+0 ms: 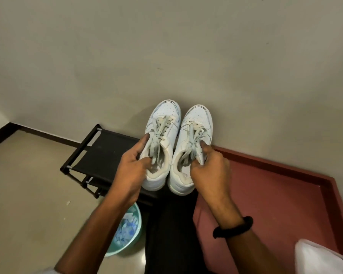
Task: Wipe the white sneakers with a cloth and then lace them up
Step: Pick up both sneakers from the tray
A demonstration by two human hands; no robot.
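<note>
Head | left hand (131, 171), right hand (210, 173) grip sneakers (166, 115) | rack (107, 153), basin (139, 224) left

Home entryway corner: plain wall (166, 46), dark skirting (48, 134), tiled floor (28, 184), black shoe rack (99, 155), red mat (275, 194), wash basin (136, 230).

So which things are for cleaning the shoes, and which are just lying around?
For the job: left sneaker, right sneaker, green basin with what looks like a cloth.
Just there: black rack, red tray, white bag.
</note>
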